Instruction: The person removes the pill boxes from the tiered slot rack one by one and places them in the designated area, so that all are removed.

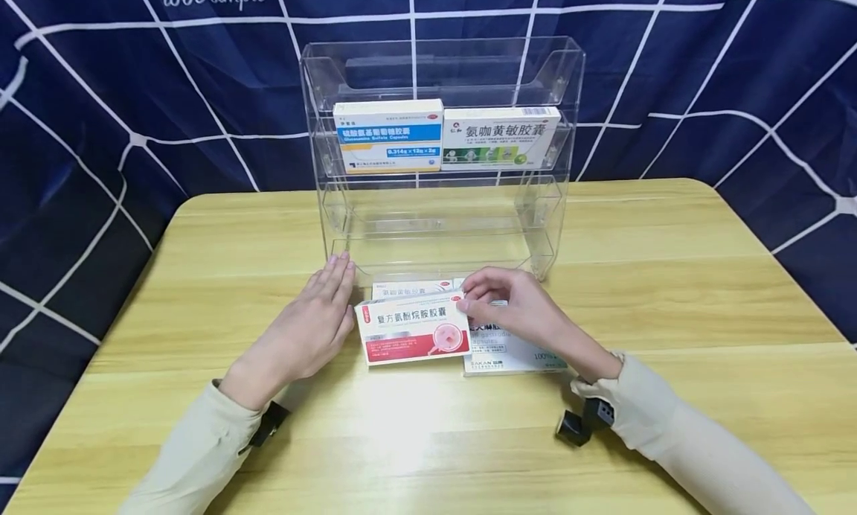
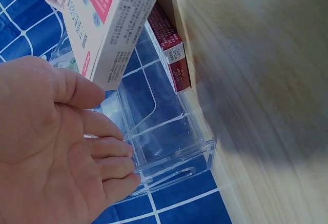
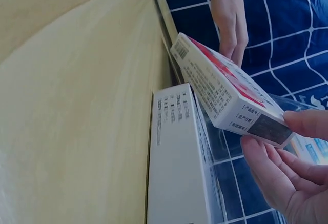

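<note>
My right hand [image 1: 525,306] pinches the right end of a white-and-red medicine box [image 1: 411,329] between thumb and fingers. In the right wrist view this box [image 3: 215,85] is tilted, with the thumb on its printed end. My left hand [image 1: 315,325] is beside the box's left end, fingers straight and pointing towards the rack; its palm faces the box in the left wrist view. Under and behind the held box lies another white medicine box [image 1: 402,289], partly hidden. A white-and-teal medicine box [image 1: 512,360] lies on the table beneath my right hand, which covers part of it.
A clear plastic tiered rack [image 1: 438,248] stands at the back of the wooden table [image 1: 201,306]. Its upper tier holds a blue-and-white medicine box [image 1: 390,137] and a green-and-white one [image 1: 498,138]. A dark blue, white-lined cloth [image 1: 221,76] hangs behind.
</note>
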`<action>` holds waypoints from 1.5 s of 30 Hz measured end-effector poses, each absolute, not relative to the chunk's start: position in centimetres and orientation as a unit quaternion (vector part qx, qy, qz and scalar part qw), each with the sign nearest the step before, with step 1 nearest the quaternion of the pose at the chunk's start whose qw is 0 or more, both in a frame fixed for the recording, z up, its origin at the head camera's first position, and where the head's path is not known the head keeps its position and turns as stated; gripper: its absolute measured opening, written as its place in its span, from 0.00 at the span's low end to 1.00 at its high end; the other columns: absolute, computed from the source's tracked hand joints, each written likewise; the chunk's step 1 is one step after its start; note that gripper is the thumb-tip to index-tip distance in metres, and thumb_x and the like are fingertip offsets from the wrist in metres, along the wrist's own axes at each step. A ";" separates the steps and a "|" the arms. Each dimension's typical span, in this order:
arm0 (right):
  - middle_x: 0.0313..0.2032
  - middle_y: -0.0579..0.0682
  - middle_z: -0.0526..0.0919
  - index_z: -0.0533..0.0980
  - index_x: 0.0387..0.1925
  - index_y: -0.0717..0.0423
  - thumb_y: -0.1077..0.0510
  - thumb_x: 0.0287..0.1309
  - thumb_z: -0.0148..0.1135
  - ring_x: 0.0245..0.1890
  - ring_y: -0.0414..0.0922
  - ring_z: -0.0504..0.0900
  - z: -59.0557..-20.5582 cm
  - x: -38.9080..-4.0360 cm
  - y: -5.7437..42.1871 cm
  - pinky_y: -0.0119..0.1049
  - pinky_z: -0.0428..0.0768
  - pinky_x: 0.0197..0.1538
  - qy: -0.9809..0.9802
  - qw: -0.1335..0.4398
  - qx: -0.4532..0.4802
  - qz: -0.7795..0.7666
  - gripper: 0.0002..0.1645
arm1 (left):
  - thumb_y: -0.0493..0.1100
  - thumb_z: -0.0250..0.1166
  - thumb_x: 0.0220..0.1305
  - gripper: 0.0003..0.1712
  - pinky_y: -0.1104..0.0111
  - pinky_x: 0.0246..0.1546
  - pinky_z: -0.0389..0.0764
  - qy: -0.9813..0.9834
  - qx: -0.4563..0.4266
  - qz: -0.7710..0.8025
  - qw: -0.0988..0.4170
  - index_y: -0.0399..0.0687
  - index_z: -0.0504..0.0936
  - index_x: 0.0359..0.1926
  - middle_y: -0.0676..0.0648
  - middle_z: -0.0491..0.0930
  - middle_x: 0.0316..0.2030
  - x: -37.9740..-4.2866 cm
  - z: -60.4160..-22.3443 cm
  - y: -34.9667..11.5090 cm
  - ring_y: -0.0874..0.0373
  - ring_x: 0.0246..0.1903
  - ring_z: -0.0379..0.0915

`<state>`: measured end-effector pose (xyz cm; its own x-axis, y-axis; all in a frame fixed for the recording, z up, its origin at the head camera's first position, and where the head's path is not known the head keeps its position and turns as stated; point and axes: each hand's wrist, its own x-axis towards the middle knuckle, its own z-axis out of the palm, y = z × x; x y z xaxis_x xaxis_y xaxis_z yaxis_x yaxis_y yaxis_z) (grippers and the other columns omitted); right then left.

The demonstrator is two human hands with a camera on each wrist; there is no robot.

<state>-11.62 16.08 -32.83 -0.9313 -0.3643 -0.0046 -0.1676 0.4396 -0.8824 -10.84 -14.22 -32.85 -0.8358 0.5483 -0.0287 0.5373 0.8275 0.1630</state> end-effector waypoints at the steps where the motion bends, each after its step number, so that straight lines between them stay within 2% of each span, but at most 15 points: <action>1: 0.33 0.50 0.83 0.80 0.43 0.61 0.57 0.56 0.69 0.34 0.45 0.82 -32.8 -11.6 16.0 0.35 0.80 0.44 0.842 0.103 -0.156 -0.505 0.15 | 0.44 0.41 0.74 0.34 0.49 0.72 0.47 0.955 0.283 0.075 0.039 0.25 0.46 0.71 0.28 0.40 0.72 -10.8 -32.8 -14.2 0.37 0.72 0.36; 9: 0.34 0.49 0.84 0.79 0.44 0.62 0.58 0.57 0.68 0.35 0.45 0.82 -32.7 -11.6 15.0 0.35 0.80 0.46 0.847 0.124 -0.157 -0.492 0.15 | 0.42 0.41 0.73 0.34 0.49 0.72 0.46 0.955 0.284 0.073 0.040 0.24 0.46 0.71 0.28 0.41 0.72 -10.8 -32.7 -14.7 0.37 0.72 0.35; 15: 0.34 0.53 0.84 0.76 0.45 0.65 0.60 0.58 0.66 0.32 0.47 0.83 -32.7 -11.1 14.8 0.35 0.84 0.41 0.829 0.165 -0.132 -0.518 0.16 | 0.41 0.43 0.72 0.34 0.49 0.72 0.46 0.950 0.300 0.078 0.037 0.23 0.46 0.71 0.27 0.40 0.72 -11.0 -32.7 -14.6 0.37 0.72 0.34; 22: 0.34 0.59 0.82 0.70 0.47 0.68 0.62 0.59 0.64 0.29 0.53 0.86 -32.5 -10.7 14.2 0.45 0.87 0.35 0.782 0.222 -0.089 -0.576 0.19 | 0.41 0.44 0.71 0.35 0.50 0.72 0.46 0.950 0.301 0.076 0.038 0.23 0.47 0.71 0.27 0.40 0.72 -11.2 -32.7 -14.5 0.37 0.72 0.35; 31: 0.29 0.58 0.82 0.70 0.42 0.65 0.61 0.59 0.65 0.25 0.51 0.85 -32.7 -10.6 14.0 0.46 0.87 0.32 0.791 0.251 -0.076 -0.553 0.16 | 0.41 0.45 0.71 0.35 0.49 0.72 0.47 0.949 0.303 0.075 0.037 0.23 0.47 0.71 0.28 0.41 0.72 -11.3 -32.6 -14.5 0.36 0.72 0.37; 36: 0.26 0.56 0.81 0.71 0.42 0.65 0.60 0.60 0.64 0.22 0.49 0.84 -32.7 -10.8 14.6 0.43 0.86 0.29 0.812 0.237 -0.105 -0.523 0.15 | 0.42 0.45 0.72 0.36 0.50 0.72 0.45 0.950 0.301 0.075 0.047 0.24 0.44 0.71 0.29 0.38 0.72 -11.4 -32.5 -14.4 0.38 0.73 0.33; 39: 0.26 0.50 0.83 0.74 0.42 0.62 0.59 0.60 0.64 0.23 0.44 0.83 -32.7 -10.6 14.7 0.36 0.85 0.29 0.848 0.189 -0.165 -0.467 0.12 | 0.42 0.45 0.72 0.36 0.50 0.72 0.45 0.950 0.299 0.075 0.051 0.25 0.44 0.71 0.29 0.37 0.72 -11.4 -32.5 -14.4 0.39 0.73 0.32; 41: 0.28 0.48 0.84 0.76 0.43 0.61 0.60 0.59 0.65 0.27 0.42 0.83 -32.6 -10.3 14.3 0.35 0.84 0.33 0.869 0.149 -0.227 -0.415 0.12 | 0.42 0.45 0.72 0.36 0.50 0.72 0.45 0.950 0.297 0.076 0.053 0.25 0.44 0.71 0.29 0.37 0.72 -11.4 -32.5 -14.5 0.39 0.73 0.32; 45: 0.45 0.51 0.83 0.77 0.51 0.60 0.54 0.58 0.66 0.46 0.46 0.81 -32.1 -8.8 13.3 0.40 0.82 0.51 0.887 0.079 -0.362 -0.274 0.21 | 0.42 0.44 0.72 0.36 0.50 0.72 0.45 0.951 0.296 0.076 0.052 0.24 0.44 0.71 0.28 0.38 0.72 -11.4 -32.6 -14.5 0.38 0.73 0.33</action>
